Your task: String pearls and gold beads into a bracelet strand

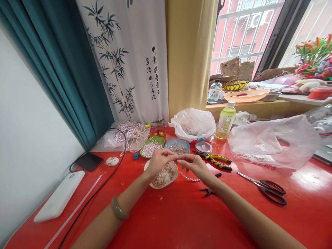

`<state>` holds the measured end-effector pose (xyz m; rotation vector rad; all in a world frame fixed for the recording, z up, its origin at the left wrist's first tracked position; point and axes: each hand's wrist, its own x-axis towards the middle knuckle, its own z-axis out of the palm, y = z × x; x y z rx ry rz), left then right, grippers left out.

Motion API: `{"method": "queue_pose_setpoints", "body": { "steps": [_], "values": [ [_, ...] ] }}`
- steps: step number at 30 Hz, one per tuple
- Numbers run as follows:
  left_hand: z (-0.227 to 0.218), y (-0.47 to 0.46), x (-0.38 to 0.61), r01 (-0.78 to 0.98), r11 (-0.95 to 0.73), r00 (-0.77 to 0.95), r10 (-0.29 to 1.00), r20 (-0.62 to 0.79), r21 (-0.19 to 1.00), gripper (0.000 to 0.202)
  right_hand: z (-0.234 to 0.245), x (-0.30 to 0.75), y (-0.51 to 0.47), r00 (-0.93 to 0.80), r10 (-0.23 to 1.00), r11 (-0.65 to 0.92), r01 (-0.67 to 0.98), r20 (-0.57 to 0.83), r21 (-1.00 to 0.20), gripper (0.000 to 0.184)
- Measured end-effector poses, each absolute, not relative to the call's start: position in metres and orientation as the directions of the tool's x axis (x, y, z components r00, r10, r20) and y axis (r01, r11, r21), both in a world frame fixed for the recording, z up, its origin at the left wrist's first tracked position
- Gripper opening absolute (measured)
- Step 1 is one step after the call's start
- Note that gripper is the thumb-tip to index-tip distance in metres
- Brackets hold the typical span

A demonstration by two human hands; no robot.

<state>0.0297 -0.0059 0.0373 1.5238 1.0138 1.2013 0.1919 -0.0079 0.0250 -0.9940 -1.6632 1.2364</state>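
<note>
My left hand (160, 160) and my right hand (193, 165) meet fingertip to fingertip above the dishes, each closed in a pinch. Whatever is between the fingers is too small to make out. Below my left hand sits a white dish (146, 166) with small gold beads (164, 176). A short string of pearly beads (189, 177) curves out under my right hand; whether it joins the pinched fingers I cannot tell. Just behind are a green dish (163, 141) of pale beads (152, 148) and a blue dish (187, 142) of small metal pieces (178, 149).
To the right lie yellow-black pliers (218, 162), a clear spool (203, 147), scissors (269, 188) and dark-handled pliers (207, 192) partly under my forearm. A drink bottle (226, 121) and plastic bags (275, 141) stand behind. On the left are a phone (89, 161), white power bank (59, 197) and black cable (103, 186).
</note>
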Motion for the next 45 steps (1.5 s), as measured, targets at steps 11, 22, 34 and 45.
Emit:
{"method": "queue_pose_setpoints", "body": {
  "steps": [11, 22, 34, 45],
  "values": [
    [0.046, 0.001, 0.034, -0.099, -0.194, 0.183, 0.961, 0.209, 0.976, 0.021, 0.047, 0.195, -0.013, -0.334, 0.911, 0.311, 0.165, 0.244, -0.936, 0.018],
    [0.048, -0.005, 0.042, -0.213, -0.074, 0.349, 0.926, 0.146, 0.974, 0.022, 0.078, 0.194, -0.010, -0.218, 0.910, 0.371, 0.052, 0.352, -0.927, 0.018],
    [0.060, 0.004, 0.044, -0.307, -0.081, 0.332, 0.925, 0.186, 0.948, 0.024, 0.049, 0.197, -0.001, -0.328, 0.932, 0.106, -0.165, 0.155, -0.981, 0.030],
    [0.052, 0.041, 0.034, -0.311, -0.305, -0.022, 0.949, 0.314, 0.900, 0.013, 0.012, 0.205, -0.003, -0.518, 0.850, -0.215, -0.178, -0.095, -0.960, 0.028]
  ]
}}
